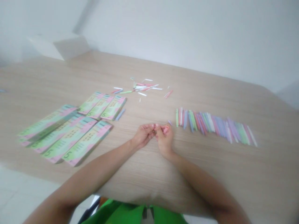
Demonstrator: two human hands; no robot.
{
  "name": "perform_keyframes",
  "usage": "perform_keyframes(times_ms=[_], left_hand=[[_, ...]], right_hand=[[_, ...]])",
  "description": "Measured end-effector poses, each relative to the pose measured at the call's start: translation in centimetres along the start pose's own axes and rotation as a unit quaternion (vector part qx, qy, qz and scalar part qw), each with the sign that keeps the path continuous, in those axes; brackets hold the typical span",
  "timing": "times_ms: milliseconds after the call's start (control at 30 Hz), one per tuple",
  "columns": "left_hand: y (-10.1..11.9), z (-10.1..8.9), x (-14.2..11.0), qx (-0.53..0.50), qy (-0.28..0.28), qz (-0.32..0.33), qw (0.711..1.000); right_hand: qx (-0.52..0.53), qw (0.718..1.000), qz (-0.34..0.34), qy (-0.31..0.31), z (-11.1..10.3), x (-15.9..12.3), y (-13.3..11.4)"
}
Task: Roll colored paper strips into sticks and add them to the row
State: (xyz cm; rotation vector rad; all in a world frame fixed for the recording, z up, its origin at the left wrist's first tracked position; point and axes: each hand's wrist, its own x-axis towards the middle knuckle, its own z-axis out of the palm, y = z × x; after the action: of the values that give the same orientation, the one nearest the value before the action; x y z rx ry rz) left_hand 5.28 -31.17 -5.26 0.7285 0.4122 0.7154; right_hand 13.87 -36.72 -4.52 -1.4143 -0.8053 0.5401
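My left hand (pixel 143 135) and my right hand (pixel 165 140) meet over the middle of the table, thumbs and fingertips pinched close together. A small pink piece (pixel 166 129) shows in the curled fingers of my right hand; its exact kind is too blurred to tell. Whatever lies between the left fingertips is hidden. Just beyond my right hand lies a short purple piece (pixel 170 123). To the right, a long row of thin pastel sticks (pixel 203 123) lies side by side in green, pink, white, blue and purple.
A loose pile of thin sticks (pixel 146 87) lies toward the back. On the left are several green-and-pink boxes (pixel 87 141) in two rows, with bluish sticks (pixel 120 114) beside them. A white box-like object (pixel 70 46) stands at the back left of the wooden table (pixel 198 84).
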Motion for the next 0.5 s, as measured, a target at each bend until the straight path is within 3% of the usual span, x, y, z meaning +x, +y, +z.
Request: perform_keyframes(times_ms=[133, 300, 500], left_hand=[[0.1, -0.46, 0.13, -0.026, 0.0, -0.01, 1.0], [0.18, -0.98, 0.44, -0.053, 0.01, -0.031, 0.998], [0.43, -0.83, 0.7, -0.105, 0.08, 0.008, 0.991]], right_hand=[[-0.037, 0.999, -0.023, -0.016, -0.51, 0.12, 0.04], [0.019, 0.999, -0.016, -0.042, -0.62, -0.48, -0.18], [0.033, 0.999, -0.028, 0.004, -1.11, -0.24, 0.16]])
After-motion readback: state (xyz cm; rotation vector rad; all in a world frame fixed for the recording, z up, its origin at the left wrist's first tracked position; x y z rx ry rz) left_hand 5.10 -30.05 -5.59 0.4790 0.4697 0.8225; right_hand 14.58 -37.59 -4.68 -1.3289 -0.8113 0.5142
